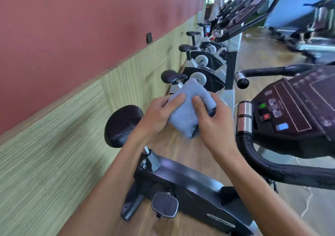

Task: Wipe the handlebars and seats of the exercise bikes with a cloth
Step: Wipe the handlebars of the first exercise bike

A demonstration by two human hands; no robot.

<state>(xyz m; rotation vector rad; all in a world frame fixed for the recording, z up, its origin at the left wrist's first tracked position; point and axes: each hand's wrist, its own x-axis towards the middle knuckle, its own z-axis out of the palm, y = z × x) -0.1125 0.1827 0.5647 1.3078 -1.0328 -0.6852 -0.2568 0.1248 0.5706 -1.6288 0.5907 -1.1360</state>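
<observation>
A folded light-blue cloth [188, 107] is held in the air between both hands, above the nearest exercise bike. My left hand [159, 114] grips its left side with the thumb on top. My right hand [212, 119] grips its right side, thumb pressed on the cloth. The bike's black seat [123, 125] lies just left of and below my left hand. Its black padded handlebar [272, 165] curves at the right, with chrome grip sensors [244, 116] beside the console [297, 107].
More exercise bikes [197, 76] with black seats stand in a row along the red and wood-panelled wall [90, 94]. A person in white [217, 5] stands far down the row. Treadmills [311, 41] line the right side across a wooden floor.
</observation>
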